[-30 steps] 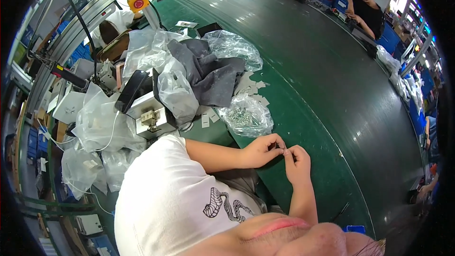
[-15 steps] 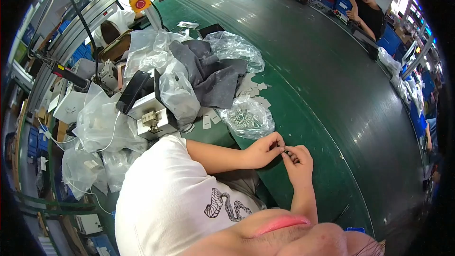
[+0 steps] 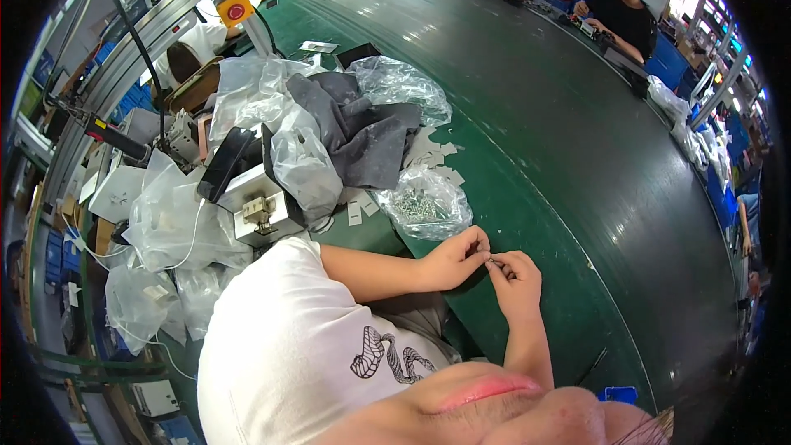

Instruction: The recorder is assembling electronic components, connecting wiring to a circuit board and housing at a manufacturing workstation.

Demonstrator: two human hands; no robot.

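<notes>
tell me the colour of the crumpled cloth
The cloth is dark grey, seen best in the head view.

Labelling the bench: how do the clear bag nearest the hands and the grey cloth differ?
Look: the clear bag is shiny and see-through; the grey cloth is dull and opaque.
Size: the bag looks smaller, the cloth larger.
Pose: the bag lies near the left hand; the cloth lies farther from it, among other plastic bags.
Shared: both are crumpled, and neither is held.
</notes>
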